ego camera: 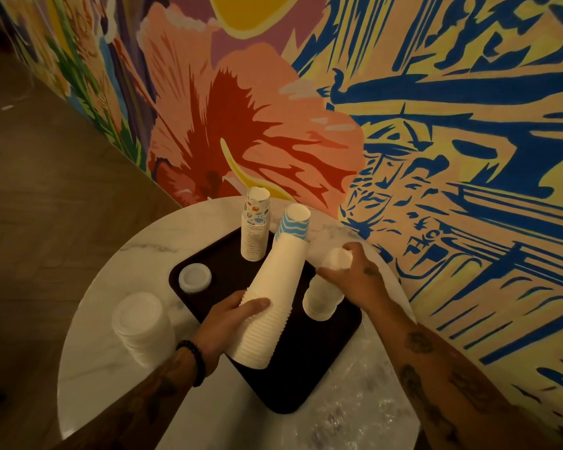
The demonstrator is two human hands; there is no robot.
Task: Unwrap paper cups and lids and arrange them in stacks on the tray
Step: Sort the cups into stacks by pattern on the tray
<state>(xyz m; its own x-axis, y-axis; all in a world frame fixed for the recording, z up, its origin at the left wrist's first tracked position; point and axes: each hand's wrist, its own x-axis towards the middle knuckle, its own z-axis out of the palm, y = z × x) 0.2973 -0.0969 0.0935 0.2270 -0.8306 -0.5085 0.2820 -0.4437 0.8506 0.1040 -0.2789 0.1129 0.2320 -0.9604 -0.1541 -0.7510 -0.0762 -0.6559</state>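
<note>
The tray [306, 368] lies on the table [111, 384]; a lid stack [142, 323] stands left of it.

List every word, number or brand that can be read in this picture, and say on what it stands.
No text can be read.
Patterned cup: small coloured prints, too blurred to tell if any are letters.
Striped cup: blue waves, no text.
Mural: painted shapes, no words.

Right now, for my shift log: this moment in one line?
left hand grips tilted cup stack | right hand holds white cups | tray: patterned cups, lids
</note>
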